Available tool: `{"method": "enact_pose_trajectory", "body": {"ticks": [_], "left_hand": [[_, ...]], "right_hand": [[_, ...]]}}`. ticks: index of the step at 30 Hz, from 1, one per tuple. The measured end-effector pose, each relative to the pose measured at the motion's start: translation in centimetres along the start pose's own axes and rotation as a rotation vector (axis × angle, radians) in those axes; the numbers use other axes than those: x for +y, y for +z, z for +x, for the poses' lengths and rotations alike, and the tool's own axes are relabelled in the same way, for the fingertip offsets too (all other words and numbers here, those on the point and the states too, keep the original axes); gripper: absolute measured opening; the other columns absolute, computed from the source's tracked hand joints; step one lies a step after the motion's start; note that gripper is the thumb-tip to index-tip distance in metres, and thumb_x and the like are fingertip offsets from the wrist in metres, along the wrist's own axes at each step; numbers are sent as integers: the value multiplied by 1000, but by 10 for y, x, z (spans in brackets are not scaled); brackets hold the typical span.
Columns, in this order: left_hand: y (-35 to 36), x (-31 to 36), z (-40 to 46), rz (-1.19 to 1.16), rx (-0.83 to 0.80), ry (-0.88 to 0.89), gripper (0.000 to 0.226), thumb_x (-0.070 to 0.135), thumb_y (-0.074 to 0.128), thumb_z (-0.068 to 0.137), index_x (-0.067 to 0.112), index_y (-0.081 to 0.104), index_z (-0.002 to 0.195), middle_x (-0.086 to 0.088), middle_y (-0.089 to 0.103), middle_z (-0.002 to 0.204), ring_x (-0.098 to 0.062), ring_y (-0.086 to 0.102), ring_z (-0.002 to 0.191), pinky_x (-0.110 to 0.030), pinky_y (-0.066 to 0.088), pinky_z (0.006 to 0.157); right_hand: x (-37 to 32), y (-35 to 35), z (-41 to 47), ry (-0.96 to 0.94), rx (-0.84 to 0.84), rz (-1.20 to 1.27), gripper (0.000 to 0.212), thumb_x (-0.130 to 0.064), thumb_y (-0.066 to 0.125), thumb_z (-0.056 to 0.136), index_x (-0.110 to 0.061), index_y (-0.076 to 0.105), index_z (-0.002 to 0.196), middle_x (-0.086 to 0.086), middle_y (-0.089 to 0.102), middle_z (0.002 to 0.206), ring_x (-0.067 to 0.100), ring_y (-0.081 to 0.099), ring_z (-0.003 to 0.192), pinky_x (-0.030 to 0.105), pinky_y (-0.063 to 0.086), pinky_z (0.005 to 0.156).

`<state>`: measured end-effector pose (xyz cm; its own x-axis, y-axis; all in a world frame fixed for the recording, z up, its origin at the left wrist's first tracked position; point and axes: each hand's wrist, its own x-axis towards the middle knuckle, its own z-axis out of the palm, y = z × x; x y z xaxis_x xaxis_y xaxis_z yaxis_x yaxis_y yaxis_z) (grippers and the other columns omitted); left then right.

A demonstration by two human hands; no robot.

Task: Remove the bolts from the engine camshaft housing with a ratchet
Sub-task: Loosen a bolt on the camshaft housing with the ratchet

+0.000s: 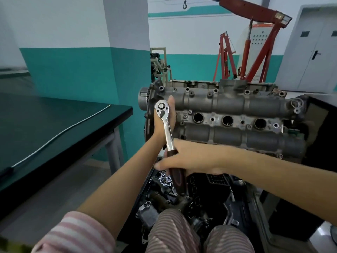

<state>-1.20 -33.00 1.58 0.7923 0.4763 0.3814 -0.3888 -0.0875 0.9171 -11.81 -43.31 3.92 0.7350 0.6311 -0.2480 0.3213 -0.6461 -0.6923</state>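
The right hand (189, 157) is wrapped around the dark handle of the ratchet (168, 136), fingers curled over it, so it has a firm hold. The left hand (165, 121) is up at the shiny round head of the tool. It sits behind the head, cupping it from below, with the thumb poking up past it. I cannot tell how tightly those fingers close, because the tool hides them.

The ratchet points up and away from the person, head at the top, handle down low. Its head is at the left end of the camshaft housing (228, 106), the big grey metal piece on top of the engine. The socket and the bolt under the head are hidden, so I cannot see if the tool is on a bolt.

Many bolts (247, 91) still sit along the far edge of the housing, and more by the round holes in the middle. So I think the job is near its start, or only partly done. The step right now looks like working the bolt at the left end.

Next, the person needs to keep the head pushed straight down on the bolt with the left hand, and swing the handle sideways with the right. If the head tips, it could slip off.

A dark table (63, 121) stands to the left. A red engine crane (255, 42) stands behind.
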Motion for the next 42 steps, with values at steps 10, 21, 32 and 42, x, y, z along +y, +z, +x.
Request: {"method": "enact_pose_trajectory", "body": {"ticks": [10, 21, 32, 42], "left_hand": [[-31, 6, 6, 320, -341, 148, 21, 31, 54, 94, 10, 57, 94, 5, 55, 81, -8, 50, 76, -22, 40, 75], [-7, -7, 1, 10, -76, -24, 35, 24, 46, 98, 15, 41, 64, -1, 43, 62, -9, 39, 54, -15, 37, 54], [-17, -7, 2, 194, -131, 54, 27, 25, 48, 95, 16, 45, 70, 2, 47, 65, -9, 41, 59, -22, 37, 59], [-28, 4, 1, 247, -343, 202, 28, 18, 58, 91, 18, 47, 64, 4, 52, 64, -7, 46, 61, -17, 39, 61]], "right_hand": [[-29, -108, -5, -56, 883, -1383, 9, -13, 53, 88, -7, 47, 86, 7, 54, 81, 22, 41, 76, 38, 37, 79], [-6, -22, 8, 152, -55, -137, 15, -18, 57, 91, -9, 51, 80, 3, 59, 70, 17, 60, 61, 28, 52, 57], [-15, -50, 4, 132, 621, -1091, 23, -34, 56, 88, -14, 48, 80, -1, 45, 68, 12, 41, 58, 24, 33, 55], [-21, -72, -7, 194, 411, -1114, 14, -14, 50, 88, -13, 45, 75, 1, 55, 75, 15, 52, 60, 27, 43, 52]]}}
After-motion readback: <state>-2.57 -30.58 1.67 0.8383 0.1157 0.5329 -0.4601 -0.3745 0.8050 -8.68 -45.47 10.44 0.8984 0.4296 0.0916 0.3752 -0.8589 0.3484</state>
